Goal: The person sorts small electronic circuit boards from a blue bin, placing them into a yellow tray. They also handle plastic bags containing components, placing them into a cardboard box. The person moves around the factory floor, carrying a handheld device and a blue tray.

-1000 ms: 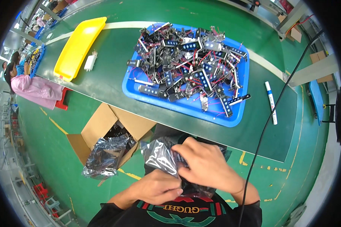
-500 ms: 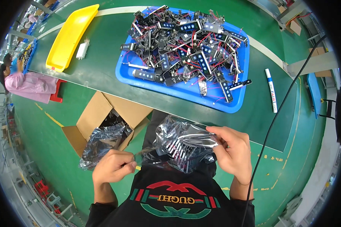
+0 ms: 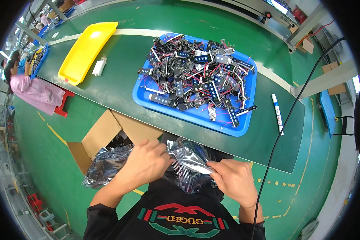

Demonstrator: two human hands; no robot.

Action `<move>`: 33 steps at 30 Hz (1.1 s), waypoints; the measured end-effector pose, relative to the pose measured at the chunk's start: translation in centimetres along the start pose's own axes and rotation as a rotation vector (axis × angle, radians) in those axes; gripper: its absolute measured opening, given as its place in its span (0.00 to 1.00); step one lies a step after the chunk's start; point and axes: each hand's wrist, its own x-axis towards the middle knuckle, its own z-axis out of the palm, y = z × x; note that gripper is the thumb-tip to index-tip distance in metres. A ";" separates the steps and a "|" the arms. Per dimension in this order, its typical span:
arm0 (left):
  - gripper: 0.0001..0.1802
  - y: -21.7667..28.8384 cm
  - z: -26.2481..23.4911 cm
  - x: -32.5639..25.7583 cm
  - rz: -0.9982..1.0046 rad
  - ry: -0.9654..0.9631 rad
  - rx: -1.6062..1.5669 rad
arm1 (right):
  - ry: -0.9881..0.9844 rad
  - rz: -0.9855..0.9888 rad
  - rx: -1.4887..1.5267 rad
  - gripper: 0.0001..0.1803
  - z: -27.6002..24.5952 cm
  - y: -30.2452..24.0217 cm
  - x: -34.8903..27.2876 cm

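In front of my body hangs a clear, shiny plastic bag (image 3: 190, 181) with several small parts inside, among them white strips and dark pieces. My right hand (image 3: 237, 181) pinches the bag's edge between thumb and fingers on the right. With its back turned up, my left hand (image 3: 149, 162) is closed on the bag's left edge; its fingertips are partly hidden. Just left of it, another crumpled plastic bag (image 3: 102, 168) hangs over the side of an open cardboard box (image 3: 102, 134) that holds dark parts.
On the green table (image 3: 120, 98) sits a blue tray (image 3: 180, 118) heaped with small black modules and red wires. A yellow tray (image 3: 84, 52), a white part (image 3: 99, 67) and a marker (image 3: 277, 114) lie around it. A black cable (image 3: 274, 150) crosses the right side. A person in pink (image 3: 36, 92) sits far left.
My left hand has moved right and up to the bag, over the box's near side. My right hand has shifted slightly left and down. The view has tilted up a little.
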 end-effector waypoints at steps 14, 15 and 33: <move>0.16 0.7 -0.4 -1.7 -0.052 0.133 -0.756 | 0.359 0.208 -0.124 0.15 0.0 2.0 -0.5; 0.16 1.3 0.3 -1.3 -0.006 0.184 -0.816 | 0.439 0.163 -0.151 0.12 0.0 1.6 0.1; 0.14 2.7 4.0 -0.5 0.122 0.137 -1.289 | -0.751 0.337 -0.210 0.51 -1.1 0.4 -1.3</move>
